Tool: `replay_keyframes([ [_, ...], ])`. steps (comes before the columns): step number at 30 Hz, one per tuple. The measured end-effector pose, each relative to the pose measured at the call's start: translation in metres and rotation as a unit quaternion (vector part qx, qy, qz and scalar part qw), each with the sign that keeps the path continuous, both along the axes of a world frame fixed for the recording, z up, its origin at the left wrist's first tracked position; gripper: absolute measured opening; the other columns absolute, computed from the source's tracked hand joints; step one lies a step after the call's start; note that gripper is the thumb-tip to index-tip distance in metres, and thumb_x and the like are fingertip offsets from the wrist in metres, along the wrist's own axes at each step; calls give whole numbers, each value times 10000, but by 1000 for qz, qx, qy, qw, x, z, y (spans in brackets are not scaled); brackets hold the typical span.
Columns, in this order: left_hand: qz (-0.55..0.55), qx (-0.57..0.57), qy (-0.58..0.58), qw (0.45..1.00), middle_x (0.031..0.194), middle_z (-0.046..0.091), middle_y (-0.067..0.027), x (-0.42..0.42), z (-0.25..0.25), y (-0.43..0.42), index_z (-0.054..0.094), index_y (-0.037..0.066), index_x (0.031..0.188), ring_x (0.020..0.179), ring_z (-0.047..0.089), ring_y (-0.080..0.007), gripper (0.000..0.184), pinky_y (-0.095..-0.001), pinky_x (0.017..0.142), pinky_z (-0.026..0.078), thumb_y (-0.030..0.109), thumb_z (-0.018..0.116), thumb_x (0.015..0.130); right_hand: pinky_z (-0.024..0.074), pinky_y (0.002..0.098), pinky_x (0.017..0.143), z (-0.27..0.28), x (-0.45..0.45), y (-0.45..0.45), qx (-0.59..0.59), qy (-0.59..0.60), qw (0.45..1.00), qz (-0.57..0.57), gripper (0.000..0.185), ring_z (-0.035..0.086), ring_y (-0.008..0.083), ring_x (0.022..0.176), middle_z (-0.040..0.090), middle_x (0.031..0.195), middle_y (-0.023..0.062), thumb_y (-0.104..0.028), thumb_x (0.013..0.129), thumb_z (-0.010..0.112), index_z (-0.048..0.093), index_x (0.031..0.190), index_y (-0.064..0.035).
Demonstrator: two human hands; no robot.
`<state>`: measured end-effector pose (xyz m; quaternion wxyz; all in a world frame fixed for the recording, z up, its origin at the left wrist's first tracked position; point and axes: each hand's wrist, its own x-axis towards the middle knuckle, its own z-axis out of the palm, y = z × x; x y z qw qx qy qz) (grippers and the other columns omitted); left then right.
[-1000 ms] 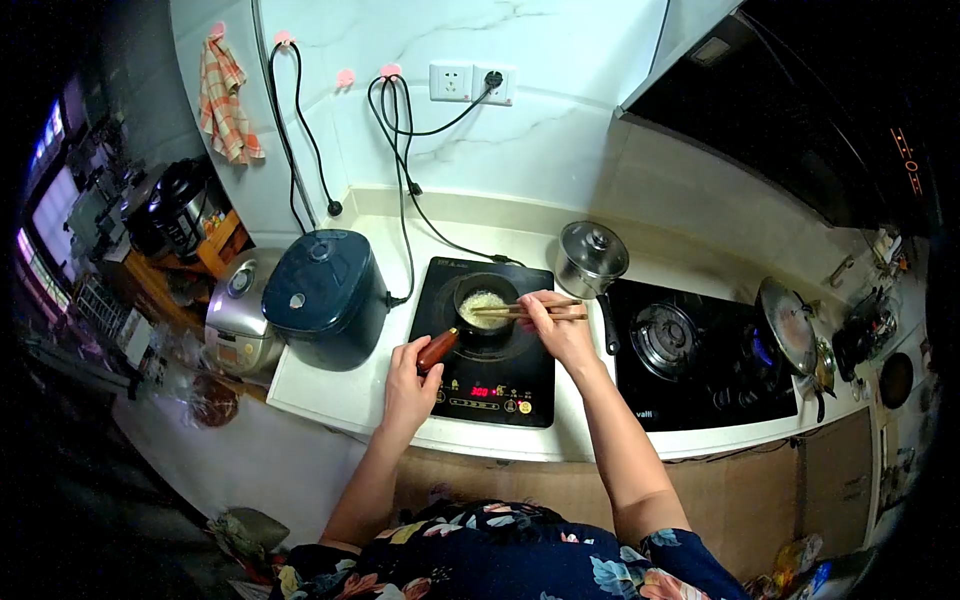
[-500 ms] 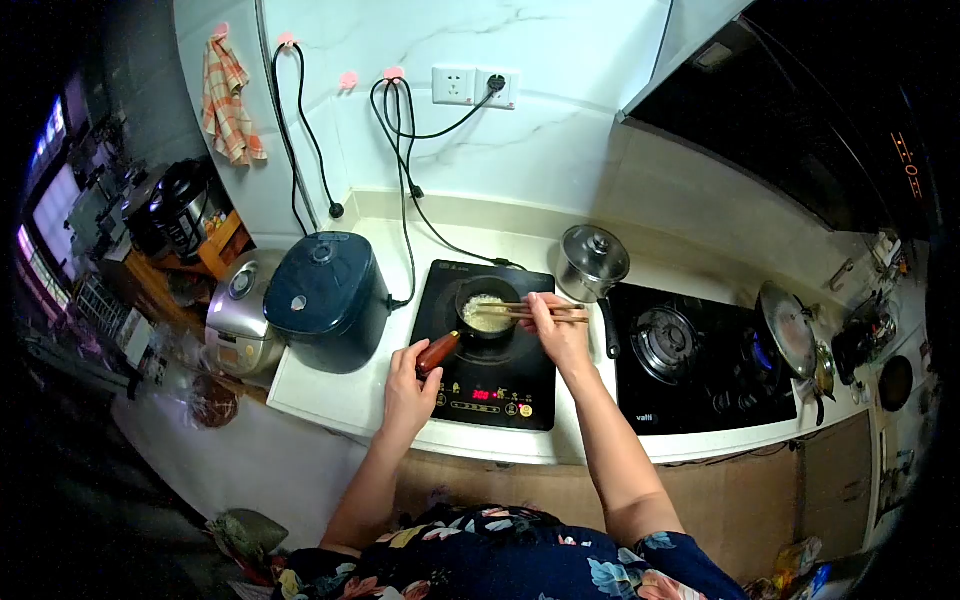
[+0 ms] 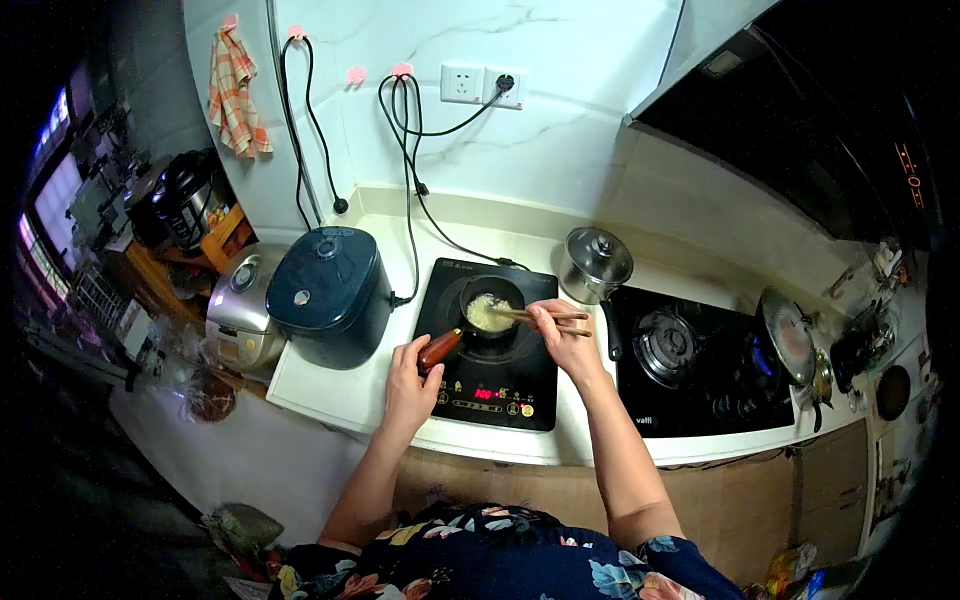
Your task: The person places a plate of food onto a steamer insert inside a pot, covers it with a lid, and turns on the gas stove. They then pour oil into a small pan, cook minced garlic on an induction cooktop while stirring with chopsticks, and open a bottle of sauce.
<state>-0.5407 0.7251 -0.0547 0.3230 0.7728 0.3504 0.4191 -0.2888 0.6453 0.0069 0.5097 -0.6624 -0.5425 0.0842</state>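
Note:
A small dark pan (image 3: 466, 292) with a reddish-brown wooden handle (image 3: 439, 350) sits on the black induction cooktop (image 3: 455, 395). Pale yellowish, foamy food (image 3: 488, 313) lies in it; its kind cannot be made out. My left hand (image 3: 408, 385) is closed round the end of the handle. In my right hand (image 3: 562, 338) is a pair of wooden chopsticks (image 3: 528, 315), held from the right with their tips down in the food. The cooktop's red display is lit.
A dark blue rice cooker (image 3: 330, 290) stands left of the cooktop, beside a silver cooker (image 3: 243, 310). Behind on the right is a lidded pot (image 3: 596, 268). Further right lies a gas stove (image 3: 690, 400); a range hood (image 3: 780, 130) hangs above.
The chopsticks have shifted slightly in the pan, and my right hand has moved a little with them. My left hand keeps its hold on the handle. The whole view has moved slightly.

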Motion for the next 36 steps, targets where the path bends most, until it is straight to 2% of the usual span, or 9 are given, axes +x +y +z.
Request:
replay_keyframes([
  [3, -2, -19, -11, 1000, 1115, 527, -194, 1, 2, -2, 499, -10, 1287, 907, 615, -314, 471, -328, 653, 577, 61, 669, 853, 534, 279, 653, 7, -4, -3, -9, 81, 996, 28, 239, 680, 169, 734, 696, 799, 102, -195, 963, 606, 693, 964, 28],
  [7, -9, -8, -9, 1000, 1115, 527, -193, 4, 3, -2, 499, -10, 1285, 906, 614, -311, 465, -328, 646, 575, 60, 666, 856, 514, 307, 659, 2, -2, 3, 17, 41, 999, 24, 225, 653, 187, 731, 694, 854, 118, -191, 945, 625, 701, 959, 20],
  [14, -7, -7, -10, 1000, 1116, 526, -193, 3, -1, 0, 505, -6, 1281, 909, 611, -305, 448, -319, 628, 575, 49, 656, 862, 536, 284, 663, 10, -1, -5, -33, 132, 990, 33, 250, 673, 181, 724, 717, 837, 123, -198, 958, 602, 703, 942, 30],
  [15, -8, -7, -14, 1000, 1117, 525, -193, 3, -1, 0, 508, -5, 1279, 910, 610, -304, 446, -316, 625, 575, 47, 655, 862, 564, 270, 613, 7, 4, -3, -35, 80, 995, 39, 292, 693, 175, 700, 708, 806, 125, -234, 980, 579, 691, 973, 36],
  [24, -1, -6, 5, 1000, 1108, 542, -198, 2, -5, 1, 523, 4, 1266, 972, 590, -362, 412, -412, 831, 493, 91, 642, 881, 573, 272, 623, 3, 23, -3, -21, 27, 998, -58, 273, 697, 165, 685, 713, 800, 132, -202, 974, 584, 696, 955, 47],
  [27, 2, 2, 6, 1000, 1112, 541, -195, 1, -4, 1, 524, 5, 1265, 946, 598, -348, 417, -392, 778, 519, 80, 646, 873, 576, 273, 597, 12, 17, -8, -50, 71, 994, -65, 287, 694, 168, 660, 711, 798, 137, -211, 974, 589, 695, 930, 52],
  [32, -1, -15, 1, 1000, 1110, 541, -190, 3, 3, -2, 524, 4, 1269, 891, 609, -323, 435, -357, 680, 542, 67, 657, 860, 573, 264, 601, -2, 2, 4, -18, 174, 984, 28, 284, 691, 167, 678, 705, 815, 126, -206, 977, 583, 682, 955, 59],
  [34, -2, -13, -1, 1000, 1110, 541, -190, 4, 3, -2, 524, 4, 1271, 884, 611, -320, 439, -351, 667, 543, 65, 660, 858, 524, 264, 600, -11, -1, 12, 17, 174, 985, 13, 254, 658, 135, 653, 698, 745, 100, -201, 955, 611, 702, 928, 35],
  [36, -2, -13, -2, 1000, 1114, 540, -191, 3, 1, -1, 524, 3, 1273, 887, 610, -322, 442, -353, 673, 542, 65, 661, 857, 528, 267, 604, -17, 7, 17, 32, 154, 987, -18, 256, 660, 135, 660, 702, 756, 102, -205, 953, 614, 702, 935, 34],
])
